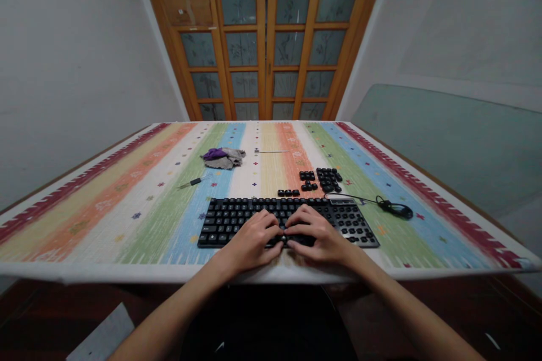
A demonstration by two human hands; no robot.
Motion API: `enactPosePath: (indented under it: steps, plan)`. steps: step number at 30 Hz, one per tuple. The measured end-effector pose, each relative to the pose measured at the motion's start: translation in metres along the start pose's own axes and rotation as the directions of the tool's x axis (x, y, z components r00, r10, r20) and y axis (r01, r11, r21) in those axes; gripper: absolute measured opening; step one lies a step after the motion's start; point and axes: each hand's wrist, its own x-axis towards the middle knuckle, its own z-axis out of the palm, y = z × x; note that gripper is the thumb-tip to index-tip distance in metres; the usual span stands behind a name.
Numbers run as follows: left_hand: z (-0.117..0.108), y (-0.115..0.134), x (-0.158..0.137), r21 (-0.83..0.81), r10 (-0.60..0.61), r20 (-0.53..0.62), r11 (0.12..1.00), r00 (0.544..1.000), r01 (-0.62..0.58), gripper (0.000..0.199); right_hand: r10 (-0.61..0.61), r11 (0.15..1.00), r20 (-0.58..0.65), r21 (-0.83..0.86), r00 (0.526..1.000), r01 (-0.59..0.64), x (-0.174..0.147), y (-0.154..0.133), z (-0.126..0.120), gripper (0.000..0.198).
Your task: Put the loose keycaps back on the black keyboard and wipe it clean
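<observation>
A black keyboard (237, 220) lies near the table's front edge, its right-hand block of keys bare of caps. My left hand (257, 238) rests over its lower middle rows, fingers bent and thumb drawn in toward the index finger. From the other side, my right hand (317, 235) leans on the keys in a similar bent, pinching shape. The fingertips of both hands meet around one small spot among the keys; what they grip there is too small and covered to make out. Loose black keycaps (328, 179) stand in groups behind the keyboard, with a short row of keycaps (288, 193) closer to it.
The keyboard's coiled cable (394, 208) lies at the right. A grey and purple cloth (223, 158) sits at the back left, near a wire tool with a black handle (195, 181). A thin rod (273, 152) lies farther back on the striped tablecloth (139, 197).
</observation>
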Motion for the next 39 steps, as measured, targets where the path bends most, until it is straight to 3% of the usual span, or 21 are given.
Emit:
enactPosePath:
  steps: [6,14,27,34,39]
  plan:
    - [0.003,-0.002,-0.002,0.035,0.021,-0.014,0.999,1.000,-0.020,0.008,-0.012,1.000,0.002,0.001,1.000,0.012,-0.003,-0.002,0.008,0.007]
    - [0.002,0.000,-0.002,0.167,0.105,0.008,0.980,0.994,-0.105,0.012,-0.004,0.996,0.047,-0.086,0.999,0.008,-0.002,-0.004,0.009,0.013]
    - [0.010,-0.001,-0.002,0.221,0.144,0.056,0.963,0.988,-0.153,0.009,-0.006,0.991,0.110,-0.134,0.994,0.021,-0.002,-0.004,0.011,0.008]
    - [-0.007,-0.002,0.009,0.144,0.128,0.101,0.979,0.987,-0.142,0.011,0.015,0.996,0.128,-0.094,0.992,-0.003,0.005,-0.004,-0.001,0.007]
    - [-0.030,-0.018,0.036,0.060,0.083,0.074,0.994,0.994,-0.088,0.015,0.069,0.990,-0.019,-0.120,0.997,-0.071,0.012,0.016,-0.016,0.009]
